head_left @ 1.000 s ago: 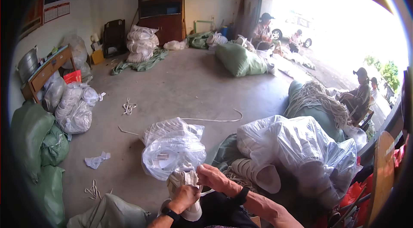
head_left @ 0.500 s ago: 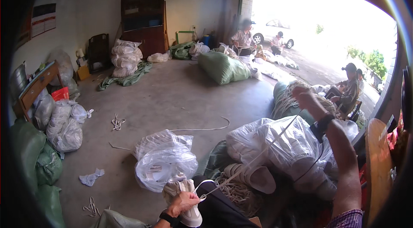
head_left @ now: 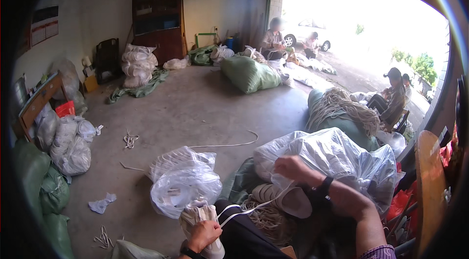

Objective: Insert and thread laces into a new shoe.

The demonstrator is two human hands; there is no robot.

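Concrete floor (head_left: 195,107) is carrying crinkly clear plastic bags (head_left: 183,183) stuffed with white goods. Left hand (head_left: 204,235) is clamping a white shoe (head_left: 201,220) on the lap, by the floor's near edge. Right hand (head_left: 295,170) is pinching a thin white lace (head_left: 254,206), pulling it taut. Best keeping the shoe steady and the pull straight, so the lace isn't snagging.
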